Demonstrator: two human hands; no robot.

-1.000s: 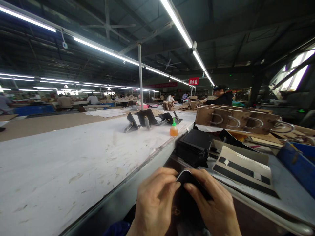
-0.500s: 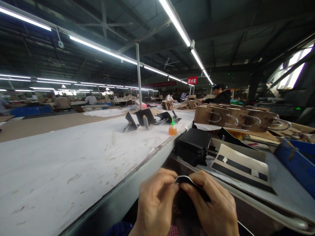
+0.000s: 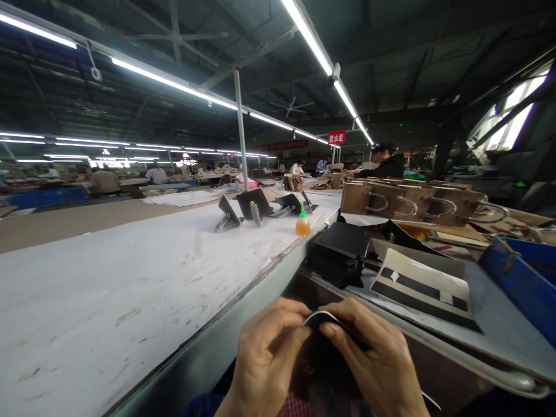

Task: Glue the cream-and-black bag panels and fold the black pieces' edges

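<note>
My left hand [image 3: 264,359] and my right hand [image 3: 373,362] are both closed on a thin black leather piece [image 3: 324,318], pinching its curved top edge between thumbs and fingers, low in the middle of the view. The piece bends over between the two hands; its lower part is hidden behind them. Just beyond the hands lies a stack of black pieces [image 3: 341,252].
A long white belt table [image 3: 130,278] runs along the left, carrying black folded pieces [image 3: 256,205] and an orange glue bottle [image 3: 303,223]. To the right lie a striped card [image 3: 423,286], brown bags with handles [image 3: 408,202] and a blue bin [image 3: 519,278]. A person [image 3: 386,165] works further back.
The black piece's top edge has been folded lower and flatter between my fingers. The view has drifted slightly to the right; my hands stay in the same spot.
</note>
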